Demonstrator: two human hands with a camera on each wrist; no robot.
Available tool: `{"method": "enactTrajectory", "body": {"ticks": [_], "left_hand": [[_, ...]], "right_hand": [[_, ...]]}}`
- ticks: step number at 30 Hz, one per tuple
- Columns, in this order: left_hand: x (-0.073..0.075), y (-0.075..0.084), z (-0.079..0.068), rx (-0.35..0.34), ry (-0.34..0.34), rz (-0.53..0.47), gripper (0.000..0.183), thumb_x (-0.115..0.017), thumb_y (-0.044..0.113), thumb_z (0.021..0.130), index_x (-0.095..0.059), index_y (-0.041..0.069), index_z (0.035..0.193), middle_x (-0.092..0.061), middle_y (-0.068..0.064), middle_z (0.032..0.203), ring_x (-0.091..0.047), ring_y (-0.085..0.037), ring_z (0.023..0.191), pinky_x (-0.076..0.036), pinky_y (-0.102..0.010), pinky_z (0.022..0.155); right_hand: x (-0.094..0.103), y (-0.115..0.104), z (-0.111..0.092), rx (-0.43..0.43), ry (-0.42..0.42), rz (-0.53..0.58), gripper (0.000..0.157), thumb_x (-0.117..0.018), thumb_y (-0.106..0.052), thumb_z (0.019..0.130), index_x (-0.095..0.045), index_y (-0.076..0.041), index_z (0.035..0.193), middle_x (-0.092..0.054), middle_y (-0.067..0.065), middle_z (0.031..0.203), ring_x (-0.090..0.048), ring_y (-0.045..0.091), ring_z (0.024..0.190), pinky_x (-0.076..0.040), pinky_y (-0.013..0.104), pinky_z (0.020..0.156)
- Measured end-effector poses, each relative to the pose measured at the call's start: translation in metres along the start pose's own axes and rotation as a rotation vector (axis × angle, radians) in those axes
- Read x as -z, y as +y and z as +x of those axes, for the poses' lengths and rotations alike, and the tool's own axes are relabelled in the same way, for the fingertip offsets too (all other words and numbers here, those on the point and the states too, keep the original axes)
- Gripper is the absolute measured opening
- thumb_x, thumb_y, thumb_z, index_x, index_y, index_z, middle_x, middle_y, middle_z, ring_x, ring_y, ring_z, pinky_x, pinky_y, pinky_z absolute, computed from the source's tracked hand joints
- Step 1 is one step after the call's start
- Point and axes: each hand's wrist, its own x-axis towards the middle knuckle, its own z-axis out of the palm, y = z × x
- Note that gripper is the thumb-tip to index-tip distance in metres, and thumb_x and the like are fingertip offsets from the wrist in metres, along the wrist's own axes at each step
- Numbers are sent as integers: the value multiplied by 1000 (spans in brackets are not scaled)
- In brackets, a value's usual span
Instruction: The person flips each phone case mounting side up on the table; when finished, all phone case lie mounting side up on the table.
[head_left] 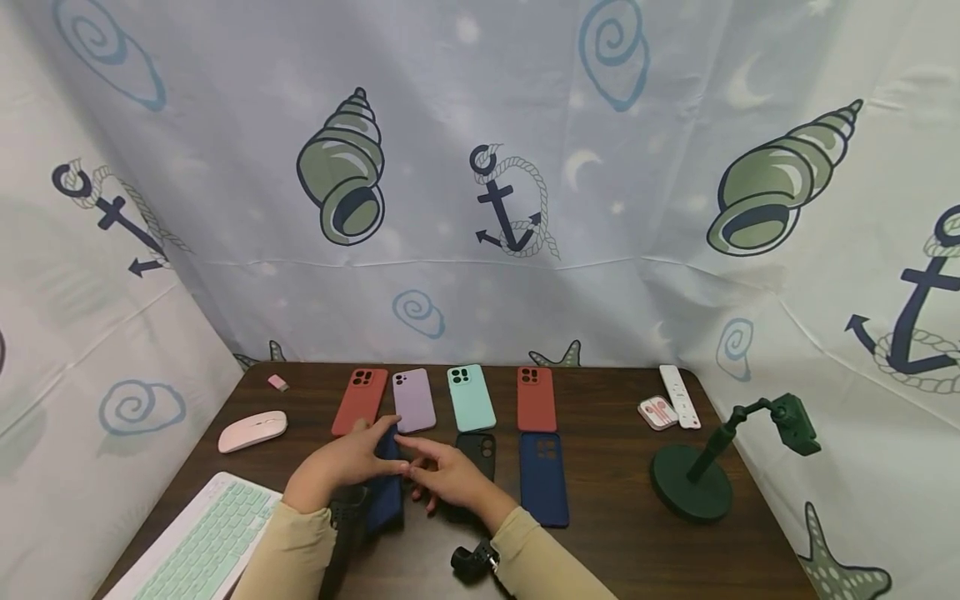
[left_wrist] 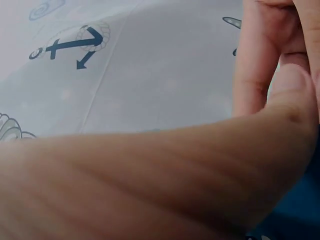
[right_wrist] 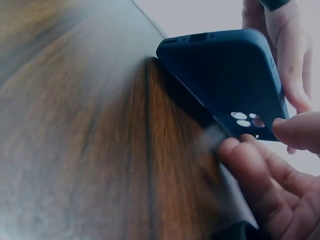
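Observation:
A dark blue phone case stands tilted above the table between both hands. My left hand grips it by the side, with the thumb across it. At the end with the camera holes, my right hand pinches the edge between thumb and fingers, as the right wrist view shows on the case. In the left wrist view only a strip of the blue case shows beneath the left hand. Close behind the right hand lies a black phone case, partly covered by it.
Behind the hands lie a red case, a lilac case, a mint case and another red case. Another blue case lies to the right. A keyboard and mouse are left; a green stand is right.

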Motion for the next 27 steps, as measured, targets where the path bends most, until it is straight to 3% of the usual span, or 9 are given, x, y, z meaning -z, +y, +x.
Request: {"method": "enactTrajectory", "body": {"ticks": [6,11,16,20,24,27], "left_hand": [[1,0,-2,-1,6,-35,99,-82,57,78,-36,13,154,-46,-28,139,-57,-39,122,-48,-65,94],[4,-2,-4,-27,-1,-69,94,-82,51,81,-36,11,152,-46,-29,145,-54,-41,128,-46,-66,98],[5,-6,-6,-49,-4,-103,91,-83,41,83,-34,8,153,-50,-25,147,-62,-31,119,-48,-57,100],[7,-8,-6,-48,-20,-105,95,-83,39,83,-31,7,155,-48,-25,150,-62,-32,120,-49,-57,99],[11,-11,-8,-53,-46,-105,99,-82,41,83,-27,4,158,-41,-28,156,-50,-40,137,-43,-60,106],[15,-13,-10,-51,-54,-108,100,-82,39,84,-25,2,158,-40,-30,156,-45,-44,141,-42,-61,107]], "right_hand": [[-3,-12,0,-13,-6,-9,51,-64,-26,101,-50,-43,147,-71,20,108,-72,33,77,-58,43,49],[-9,-17,4,-15,51,25,45,-61,-16,101,-53,-25,145,-70,22,104,-73,34,76,-58,44,51],[-16,-15,10,-83,90,18,40,-59,-7,100,-51,-11,139,-71,18,98,-72,28,68,-58,40,52],[-20,-11,13,-122,70,-73,42,-63,-8,98,-50,-12,138,-70,11,90,-67,21,57,-57,36,49],[-21,-8,15,-129,55,-142,45,-66,-11,97,-51,-14,140,-66,5,83,-62,18,50,-55,35,46],[-19,-6,18,-134,55,-158,46,-67,-13,97,-52,-15,140,-64,0,80,-60,17,48,-54,35,45]]}}
